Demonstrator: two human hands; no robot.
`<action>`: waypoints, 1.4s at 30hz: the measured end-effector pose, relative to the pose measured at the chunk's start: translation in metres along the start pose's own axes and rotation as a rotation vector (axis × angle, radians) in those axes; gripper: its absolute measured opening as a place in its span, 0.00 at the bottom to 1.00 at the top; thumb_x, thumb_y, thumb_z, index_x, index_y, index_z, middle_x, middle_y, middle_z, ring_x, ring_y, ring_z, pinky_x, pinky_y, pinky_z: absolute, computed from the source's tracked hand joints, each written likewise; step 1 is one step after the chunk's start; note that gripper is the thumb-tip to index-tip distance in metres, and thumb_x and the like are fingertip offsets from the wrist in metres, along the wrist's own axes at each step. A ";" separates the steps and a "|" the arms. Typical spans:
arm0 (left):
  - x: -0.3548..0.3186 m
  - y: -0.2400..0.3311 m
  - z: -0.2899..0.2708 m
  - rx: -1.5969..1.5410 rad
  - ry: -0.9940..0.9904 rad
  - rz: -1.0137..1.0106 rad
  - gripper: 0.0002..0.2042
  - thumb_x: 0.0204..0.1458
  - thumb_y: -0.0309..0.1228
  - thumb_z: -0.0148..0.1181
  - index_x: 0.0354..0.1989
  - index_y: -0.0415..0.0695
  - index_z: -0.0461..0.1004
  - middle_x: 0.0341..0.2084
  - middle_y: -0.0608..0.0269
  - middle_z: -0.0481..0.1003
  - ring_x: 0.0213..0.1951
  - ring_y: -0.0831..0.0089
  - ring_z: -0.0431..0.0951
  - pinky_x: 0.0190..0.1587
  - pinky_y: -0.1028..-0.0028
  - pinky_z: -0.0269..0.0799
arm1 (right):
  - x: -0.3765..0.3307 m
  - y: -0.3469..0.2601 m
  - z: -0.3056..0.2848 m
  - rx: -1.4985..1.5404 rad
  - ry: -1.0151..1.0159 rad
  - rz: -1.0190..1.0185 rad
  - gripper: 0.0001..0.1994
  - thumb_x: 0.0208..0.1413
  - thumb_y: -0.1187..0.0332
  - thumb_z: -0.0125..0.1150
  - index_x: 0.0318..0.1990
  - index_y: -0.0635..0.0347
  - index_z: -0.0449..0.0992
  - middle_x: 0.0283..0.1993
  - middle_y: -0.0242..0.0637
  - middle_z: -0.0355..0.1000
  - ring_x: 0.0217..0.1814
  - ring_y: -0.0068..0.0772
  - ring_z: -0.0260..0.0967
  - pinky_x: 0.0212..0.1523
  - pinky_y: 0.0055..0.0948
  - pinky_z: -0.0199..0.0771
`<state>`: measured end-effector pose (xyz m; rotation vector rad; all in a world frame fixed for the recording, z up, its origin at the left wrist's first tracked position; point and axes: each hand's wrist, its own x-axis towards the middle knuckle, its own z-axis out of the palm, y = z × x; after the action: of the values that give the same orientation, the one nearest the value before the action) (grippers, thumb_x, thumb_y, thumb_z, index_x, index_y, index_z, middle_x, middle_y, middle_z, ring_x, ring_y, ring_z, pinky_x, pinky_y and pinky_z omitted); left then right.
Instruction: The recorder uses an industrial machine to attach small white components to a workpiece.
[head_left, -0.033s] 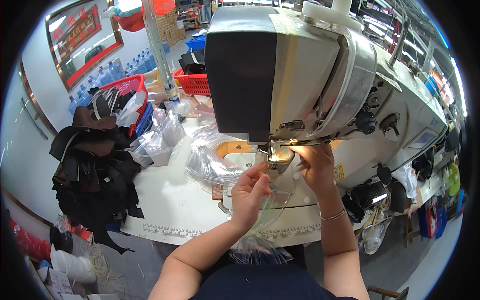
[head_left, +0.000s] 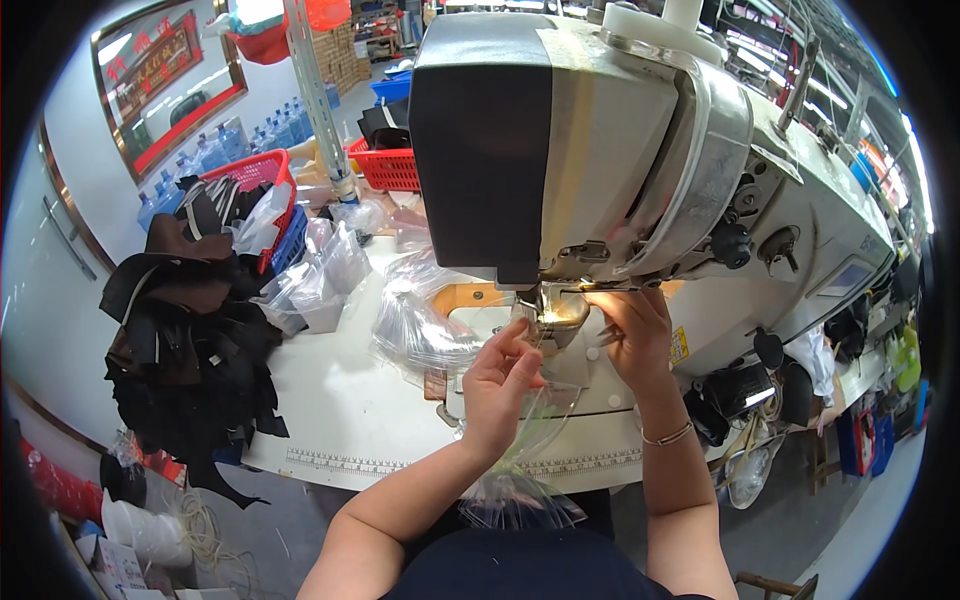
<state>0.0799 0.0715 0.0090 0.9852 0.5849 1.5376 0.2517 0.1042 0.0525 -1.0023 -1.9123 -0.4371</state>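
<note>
A sewing machine (head_left: 625, 150) with a dark front cover fills the upper middle, its lamp lighting the metal needle area (head_left: 562, 308). My left hand (head_left: 497, 385) is just in front of the needle, with thumb and fingers curled together at the edge of a clear plastic sheet (head_left: 548, 408). That sheet trails down over the table's front edge toward my lap. Right of the needle, my right hand (head_left: 632, 330) is bent inward under the machine arm, its fingers curled; what lies between its fingertips is hidden.
Folded clear plastic (head_left: 425, 325) lies left of the needle on the white table (head_left: 330, 400). Black and brown scraps (head_left: 190, 330) hang at the left beside a red basket (head_left: 270, 172). A printed ruler (head_left: 590, 461) follows the front edge. Dark items (head_left: 735, 392) crowd the right.
The left fingertips have shifted very slightly upward toward the needle. My right hand is almost in the same place, and the plastic sheet looks unchanged.
</note>
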 end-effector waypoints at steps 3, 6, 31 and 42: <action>0.016 0.014 -0.003 -0.051 0.091 -0.171 0.14 0.51 0.30 0.52 0.45 0.39 0.66 0.25 0.67 0.69 0.23 0.81 0.67 0.28 0.81 0.65 | -0.010 -0.003 -0.003 -0.049 0.098 -0.015 0.16 0.32 0.83 0.56 0.34 0.60 0.73 0.32 0.37 0.70 0.32 0.38 0.65 0.33 0.30 0.67; 0.063 0.021 -0.032 -0.397 0.267 -0.148 0.08 0.49 0.31 0.52 0.31 0.38 0.68 0.23 0.64 0.69 0.24 0.76 0.69 0.30 0.77 0.67 | -0.029 -0.012 -0.004 0.125 0.119 0.112 0.11 0.42 0.82 0.55 0.35 0.61 0.72 0.31 0.38 0.70 0.31 0.36 0.67 0.31 0.27 0.68; -0.034 0.108 -0.114 -0.033 -0.103 -0.243 0.06 0.43 0.17 0.55 0.22 0.40 0.64 0.32 0.53 0.71 0.34 0.69 0.75 0.38 0.70 0.76 | 0.008 -0.135 0.037 0.395 -0.182 -0.178 0.11 0.41 0.67 0.63 0.33 0.58 0.73 0.29 0.32 0.65 0.23 0.30 0.65 0.23 0.26 0.66; -0.032 0.108 -0.112 -0.031 -0.125 -0.350 0.06 0.46 0.22 0.54 0.32 0.36 0.66 0.35 0.51 0.71 0.35 0.66 0.75 0.41 0.70 0.74 | -0.004 -0.114 0.041 1.035 -0.598 0.428 0.16 0.37 0.69 0.69 0.36 0.59 0.73 0.28 0.24 0.64 0.21 0.11 0.49 0.22 0.12 0.52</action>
<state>-0.0732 0.0349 0.0298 0.8950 0.6071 1.1640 0.1395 0.0595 0.0382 -0.7981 -1.9261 1.1129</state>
